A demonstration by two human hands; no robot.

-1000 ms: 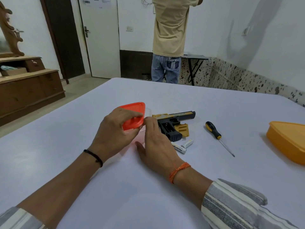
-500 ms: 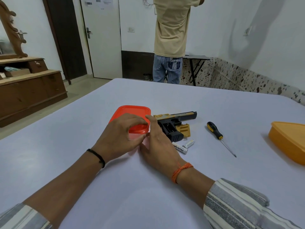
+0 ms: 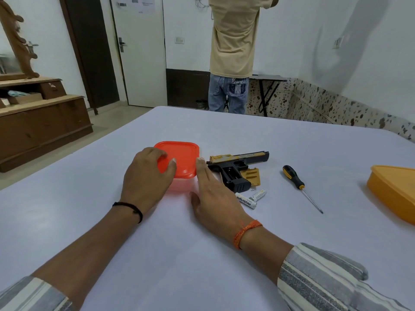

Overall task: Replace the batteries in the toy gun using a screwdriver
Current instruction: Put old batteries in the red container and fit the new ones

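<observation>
toy gun (image 3: 238,167), black and yellow plastic, lies on its side on the pale lilac surface (image 3: 292,142) with its handle compartment open and seemingly empty; the flat yellow cover (image 3: 252,178) lies touching it. two white cylindrical batteries (image 3: 251,198) lie just beside the handle's base, and the black-and-yellow-handled screwdriver (image 3: 298,185) lies apart, further right. in the head view, the left hand (image 3: 147,176) presses on the orange lid (image 3: 179,158) of a small clear plastic tub (image 3: 179,186), its grip loosely curled over the lid's near corner. the right hand (image 3: 215,198) lies flat against the tub's right side, grip wide and holding nothing. the step looks like closing the tub. next, i judge, batteries must go into the handle, each turned the right way. an orange container (image 3: 395,194) sits far right.
</observation>
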